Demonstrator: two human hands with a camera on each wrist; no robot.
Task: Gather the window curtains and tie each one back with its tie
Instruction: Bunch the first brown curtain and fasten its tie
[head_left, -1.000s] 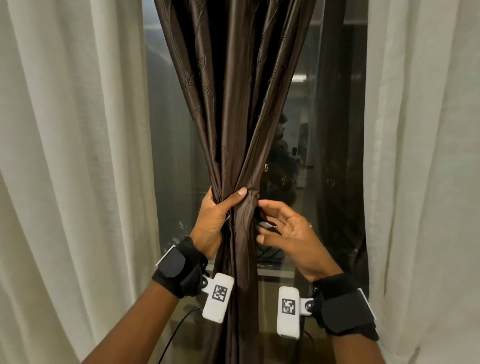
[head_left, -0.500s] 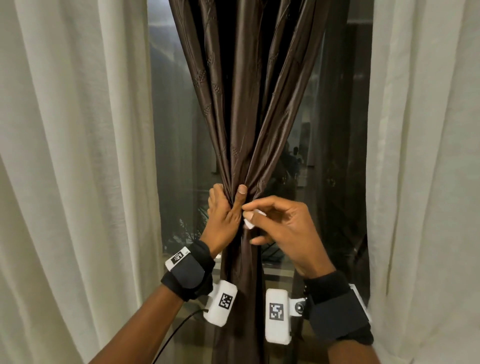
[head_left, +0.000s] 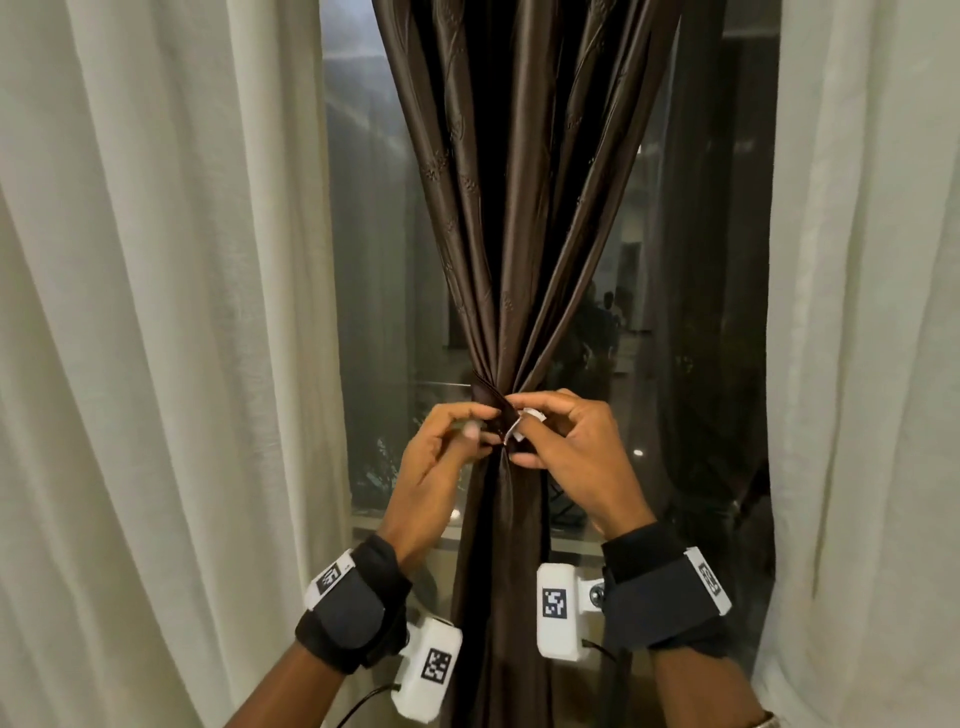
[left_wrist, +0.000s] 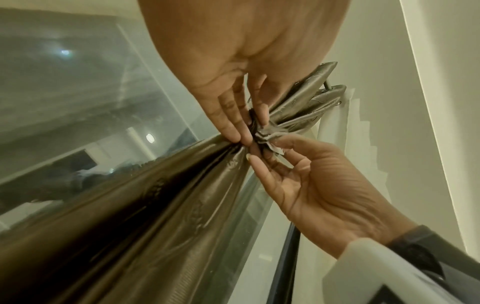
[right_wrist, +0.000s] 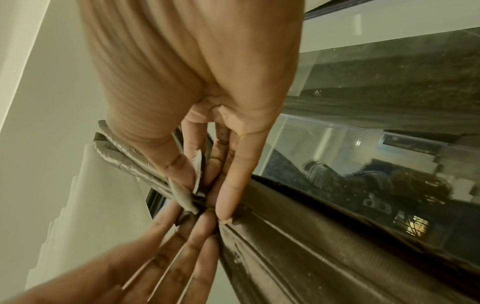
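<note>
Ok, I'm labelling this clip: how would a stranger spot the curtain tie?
Between the two pale sheer curtains hangs one dark brown curtain. At its pinched waist a narrow brown tie wraps it, held by both hands; only its end shows a white tab.

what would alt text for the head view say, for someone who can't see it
Two hands meet at the waist of a gathered dark brown curtain, the left hand and right hand pinching the ends of its brown tie with a white tab. Cream sheer curtains hang either side of the dark window glass.
</note>
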